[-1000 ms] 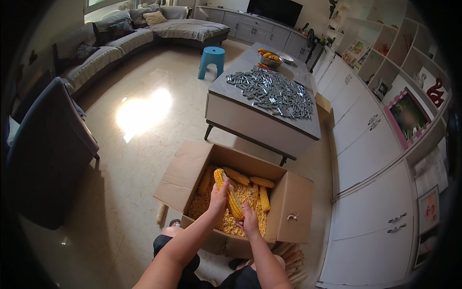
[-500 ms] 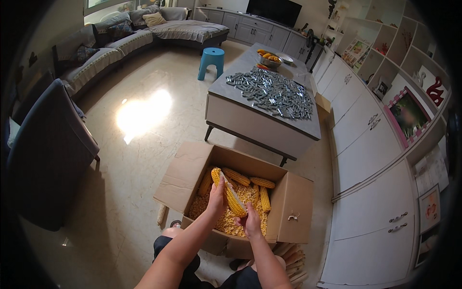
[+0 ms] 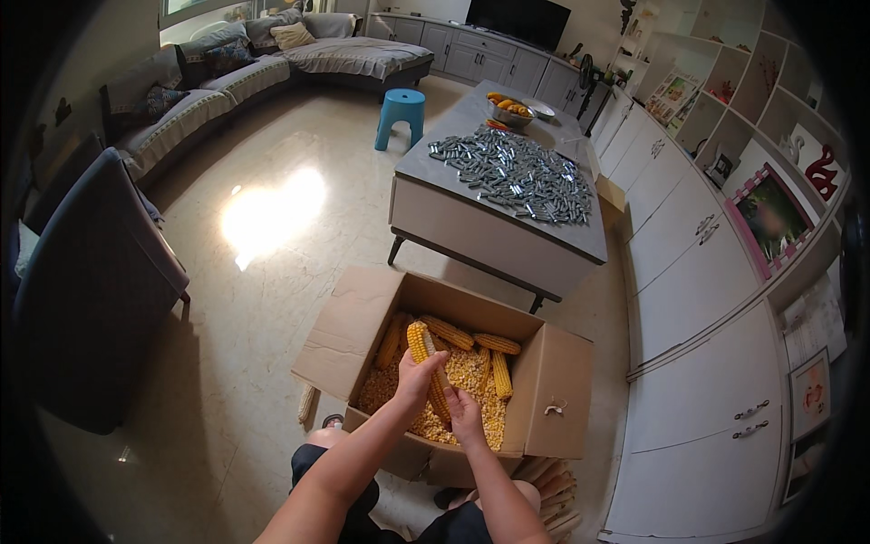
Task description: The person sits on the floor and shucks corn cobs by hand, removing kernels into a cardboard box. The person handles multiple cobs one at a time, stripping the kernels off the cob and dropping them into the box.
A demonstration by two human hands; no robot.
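Above an open cardboard box (image 3: 555,390) I hold a partly shelled corn cob (image 3: 420,340), yellow kernels on one side and a bare pale strip on the other. My left hand (image 3: 420,376) is wrapped round its upper middle, thumb lying along the cob. Lower down, my right hand (image 3: 464,415) grips it near the bottom end. Loose corn kernels (image 3: 480,426) cover the bottom of the box. Several whole corn cobs (image 3: 449,333) lie on them along the far and right sides. My hands hide part of the cob.
Just beyond the box stands a grey table (image 3: 412,168) with a spread of small shiny metal cylinders (image 3: 517,177) and a bowl of corn (image 3: 510,111). A blue stool (image 3: 400,118) is left of it. A bare cob (image 3: 306,403) lies on the floor; stripped cobs (image 3: 548,485) pile at right.
The cob has turned in my hands, so more yellow kernels face up. My left hand has shifted slightly right, its thumb now across the cob; my right hand has moved a little up the cob.
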